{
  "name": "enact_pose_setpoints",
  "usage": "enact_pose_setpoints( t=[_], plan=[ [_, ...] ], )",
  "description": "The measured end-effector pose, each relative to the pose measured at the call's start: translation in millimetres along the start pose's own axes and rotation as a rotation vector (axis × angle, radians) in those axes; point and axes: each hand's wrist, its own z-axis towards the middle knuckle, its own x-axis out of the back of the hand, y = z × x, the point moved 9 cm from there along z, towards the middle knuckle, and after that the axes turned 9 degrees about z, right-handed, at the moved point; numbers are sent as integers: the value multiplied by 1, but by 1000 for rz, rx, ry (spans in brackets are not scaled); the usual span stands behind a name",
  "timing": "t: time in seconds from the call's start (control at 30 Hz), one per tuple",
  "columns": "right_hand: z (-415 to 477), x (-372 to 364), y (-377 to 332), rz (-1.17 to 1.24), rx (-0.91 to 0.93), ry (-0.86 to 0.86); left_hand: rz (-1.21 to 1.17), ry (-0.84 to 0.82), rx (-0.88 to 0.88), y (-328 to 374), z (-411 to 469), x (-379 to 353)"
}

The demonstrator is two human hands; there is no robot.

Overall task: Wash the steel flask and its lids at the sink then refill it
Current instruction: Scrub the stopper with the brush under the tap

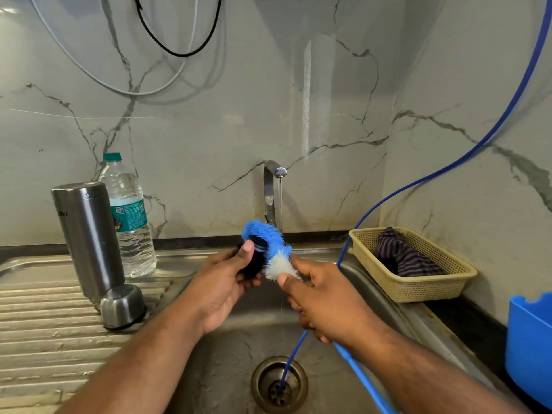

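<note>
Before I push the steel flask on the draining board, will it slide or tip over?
Probably it tips sooner than it slides: the steel flask is tall and narrow and stands on the ribbed draining board. Its smooth metal wall may be slippery if wet. It looks rigid, unlikely to dent.

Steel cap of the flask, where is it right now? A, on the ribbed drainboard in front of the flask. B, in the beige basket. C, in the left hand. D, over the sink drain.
A: the steel cap sits on the drainboard just in front of the steel flask, while the left hand holds a black lid instead.
</note>
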Motion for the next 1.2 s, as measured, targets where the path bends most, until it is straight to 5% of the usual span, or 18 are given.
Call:
enact_pose_setpoints(
  t=[0.27, 0.47, 0.7, 0.93, 1.2],
  plan=[
    [1, 12, 5, 117, -82, 94, 129, -36, -69, 1, -5, -15],
    [-1, -5, -11, -123, 85, 55, 87, 234, -27, -3, 7, 28],
    [3, 5, -24, -182, 223, 87, 185, 22, 7, -6, -3, -6],
    [-2, -5, -25, -148, 250, 30, -180, 195, -130, 20, -3, 16],
    [-21, 20, -60, -469, 206, 130, -278, 174, -201, 34, -14, 3]
  ],
)
